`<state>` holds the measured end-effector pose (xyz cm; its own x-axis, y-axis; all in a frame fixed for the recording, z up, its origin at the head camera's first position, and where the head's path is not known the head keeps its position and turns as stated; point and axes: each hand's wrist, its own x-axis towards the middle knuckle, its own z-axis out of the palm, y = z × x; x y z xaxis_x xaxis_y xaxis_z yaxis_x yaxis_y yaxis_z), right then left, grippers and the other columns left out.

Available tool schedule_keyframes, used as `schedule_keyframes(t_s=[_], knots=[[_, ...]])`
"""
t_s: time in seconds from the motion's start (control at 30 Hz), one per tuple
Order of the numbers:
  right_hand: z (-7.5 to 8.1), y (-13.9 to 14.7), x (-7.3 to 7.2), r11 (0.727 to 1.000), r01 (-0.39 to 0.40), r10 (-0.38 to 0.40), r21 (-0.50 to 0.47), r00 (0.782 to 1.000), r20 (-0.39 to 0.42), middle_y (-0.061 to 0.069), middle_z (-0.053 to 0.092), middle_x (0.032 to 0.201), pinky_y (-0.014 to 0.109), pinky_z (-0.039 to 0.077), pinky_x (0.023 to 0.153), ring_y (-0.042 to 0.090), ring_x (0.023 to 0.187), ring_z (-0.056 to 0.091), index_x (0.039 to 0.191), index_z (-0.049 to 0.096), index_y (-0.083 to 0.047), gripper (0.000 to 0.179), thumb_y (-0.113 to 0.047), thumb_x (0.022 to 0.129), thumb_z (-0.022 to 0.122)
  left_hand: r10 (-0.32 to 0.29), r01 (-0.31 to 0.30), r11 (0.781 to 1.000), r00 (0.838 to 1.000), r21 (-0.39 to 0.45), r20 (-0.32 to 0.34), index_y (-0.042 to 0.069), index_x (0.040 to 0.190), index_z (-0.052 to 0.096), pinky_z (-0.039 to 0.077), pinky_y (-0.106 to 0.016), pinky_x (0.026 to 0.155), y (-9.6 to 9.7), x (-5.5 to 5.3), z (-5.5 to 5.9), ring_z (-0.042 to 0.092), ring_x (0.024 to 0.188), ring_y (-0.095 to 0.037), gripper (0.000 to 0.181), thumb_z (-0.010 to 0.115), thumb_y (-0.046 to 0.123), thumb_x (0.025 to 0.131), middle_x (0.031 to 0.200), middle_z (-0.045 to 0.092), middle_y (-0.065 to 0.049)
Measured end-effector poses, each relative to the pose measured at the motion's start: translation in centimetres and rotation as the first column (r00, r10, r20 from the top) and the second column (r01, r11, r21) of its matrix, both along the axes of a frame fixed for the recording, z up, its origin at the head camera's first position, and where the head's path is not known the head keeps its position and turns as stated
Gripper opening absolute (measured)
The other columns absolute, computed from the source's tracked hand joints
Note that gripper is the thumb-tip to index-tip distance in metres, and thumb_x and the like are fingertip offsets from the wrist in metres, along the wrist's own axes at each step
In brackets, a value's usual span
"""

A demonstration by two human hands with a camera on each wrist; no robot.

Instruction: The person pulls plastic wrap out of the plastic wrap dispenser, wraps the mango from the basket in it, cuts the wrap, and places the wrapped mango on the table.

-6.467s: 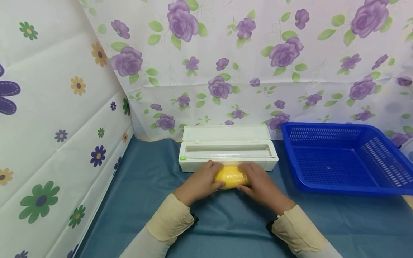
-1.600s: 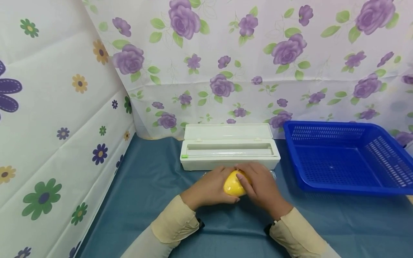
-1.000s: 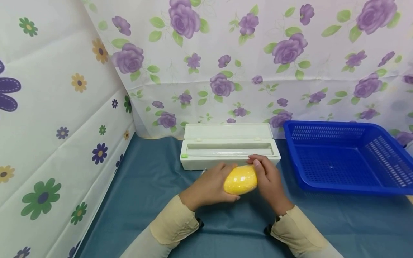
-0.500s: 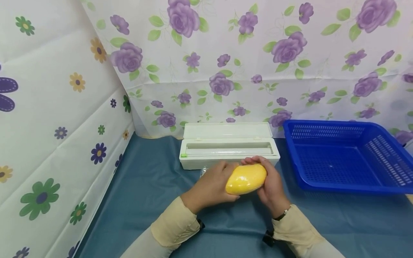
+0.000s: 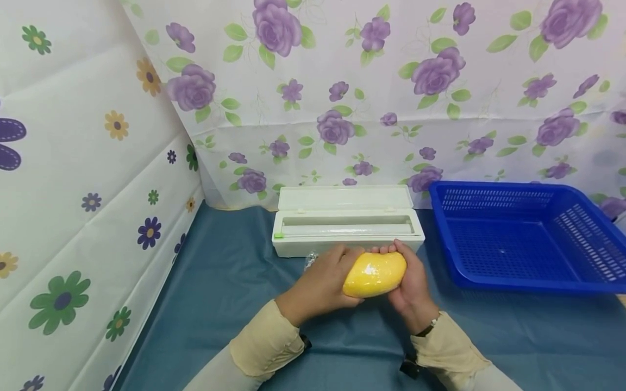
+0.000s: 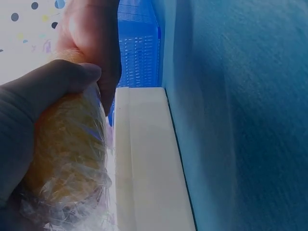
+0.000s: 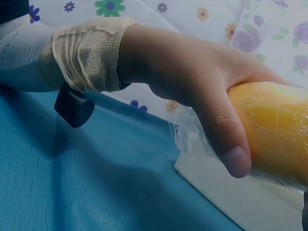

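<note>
A yellow mango [image 5: 375, 274], wrapped in shiny cling film, is held between both hands in front of the white dispenser box. My left hand [image 5: 318, 283] grips its left end, the thumb along the near side in the head view. The right hand [image 5: 414, 290] cups the other end, fingertips showing over the far side. Loose crumpled cling film [image 6: 82, 207] sticks out at the left hand's end, as the left wrist view shows. In the right wrist view the left thumb [image 7: 236, 159] presses on the wrapped mango [image 7: 272, 125].
Behind the hands stands the white dispenser box [image 5: 298, 248], its lid [image 5: 344, 197] raised and a film roll [image 5: 347, 229] inside. A blue perforated basket [image 5: 444, 244] is to the right. Flowered sheets [image 5: 293, 130] hang at the back and left of the blue-green tablecloth [image 5: 235, 271].
The mango has been turned in the hands and now lies slanted, more of its upper face showing. The right hand moved from over it to its right end. Crumpled film shows beside the left hand.
</note>
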<state>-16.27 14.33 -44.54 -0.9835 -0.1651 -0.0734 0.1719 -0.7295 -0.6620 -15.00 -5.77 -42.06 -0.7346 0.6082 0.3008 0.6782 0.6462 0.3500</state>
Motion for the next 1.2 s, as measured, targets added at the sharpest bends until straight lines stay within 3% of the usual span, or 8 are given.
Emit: schedule_keyframes(t_s=[0.17,0.33,0.43,0.57,0.67,0.93,1.07,1.2], knots=[[-0.14,-0.01,0.12,0.999,0.024,-0.024,0.039,1.000,-0.014,-0.002,0.067,0.086,0.032,0.056,0.095,0.016,0.092,0.066,0.082,0.058,-0.014,0.037,-0.030,0.110,0.040,0.003,-0.003,1.000,1.000,-0.016,0.004,0.017,0.146,0.046,0.053,-0.037,0.091,0.07,0.03,0.06,0.057,0.100,-0.017,0.086,0.088,0.039,0.074,0.118,0.057,-0.005],[-0.46,0.24,-0.14,0.970,0.039,-0.019,0.241,0.996,-0.085,0.001,0.071,0.107,0.031,0.056,0.098,0.015,0.107,0.068,0.102,0.065,-0.010,0.039,-0.036,0.111,0.038,0.039,-0.039,0.997,0.999,-0.071,-0.002,0.014,0.156,0.035,0.054,-0.040,0.098,-0.22,-0.04,0.26,0.061,0.109,-0.021,0.101,0.089,0.041,0.075,0.131,0.057,-0.008],[-0.59,0.51,-0.45,0.891,0.068,-0.008,0.448,0.991,-0.133,0.001,0.068,0.118,0.028,0.057,0.096,0.015,0.112,0.067,0.117,0.063,-0.004,0.042,-0.037,0.111,0.037,0.069,-0.072,0.993,0.997,-0.098,-0.033,0.014,0.158,0.031,0.053,-0.041,0.100,-0.49,-0.15,0.33,0.061,0.114,-0.023,0.106,0.090,0.040,0.074,0.135,0.056,-0.008],[-0.58,0.81,-0.75,0.751,0.093,0.016,0.654,0.987,-0.159,0.004,0.067,0.121,0.026,0.057,0.088,0.015,0.107,0.065,0.124,0.061,0.001,0.051,-0.040,0.111,0.034,0.094,-0.110,0.982,0.989,-0.154,-0.110,0.014,0.157,0.033,0.050,-0.043,0.104,-0.68,-0.34,0.07,0.059,0.118,-0.024,0.104,0.090,0.039,0.074,0.133,0.058,-0.007],[-0.50,0.82,-0.79,0.702,0.094,0.024,0.706,0.988,-0.156,0.006,0.065,0.120,0.027,0.057,0.085,0.017,0.103,0.065,0.124,0.062,0.003,0.053,-0.041,0.110,0.037,0.100,-0.129,0.971,0.984,-0.200,-0.150,0.014,0.158,0.031,0.047,-0.045,0.107,-0.61,-0.43,-0.17,0.057,0.125,-0.024,0.106,0.089,0.042,0.074,0.136,0.058,-0.007],[-0.64,0.60,-0.86,0.684,0.115,-0.015,0.720,0.989,-0.144,0.005,0.069,0.115,0.029,0.058,0.081,0.017,0.098,0.067,0.118,0.064,0.004,0.044,-0.034,0.109,0.044,0.120,-0.139,0.975,0.986,-0.171,-0.116,0.024,0.163,0.015,0.046,-0.047,0.104,-0.70,-0.45,-0.11,0.055,0.128,-0.026,0.122,0.085,0.062,0.071,0.145,0.050,-0.006],[-0.52,0.57,-0.85,0.684,0.128,-0.032,0.718,0.989,-0.146,0.003,0.070,0.114,0.028,0.058,0.081,0.017,0.096,0.066,0.119,0.064,0.003,0.043,-0.031,0.110,0.039,0.145,-0.155,0.985,0.983,-0.081,-0.115,0.024,0.162,0.021,0.045,-0.048,0.107,-0.57,-0.52,-0.11,0.054,0.128,-0.024,0.108,0.070,0.073,0.079,0.142,0.052,-0.006],[-0.42,0.53,-0.84,0.693,0.145,-0.054,0.707,0.987,-0.149,0.003,0.071,0.112,0.028,0.058,0.077,0.017,0.090,0.066,0.117,0.065,0.001,0.041,-0.030,0.110,0.038,0.175,-0.176,0.984,0.978,0.001,-0.115,0.019,0.158,0.033,0.043,-0.048,0.111,-0.55,-0.71,-0.01,0.054,0.129,-0.023,0.088,0.064,0.065,0.089,0.139,0.056,-0.005]])
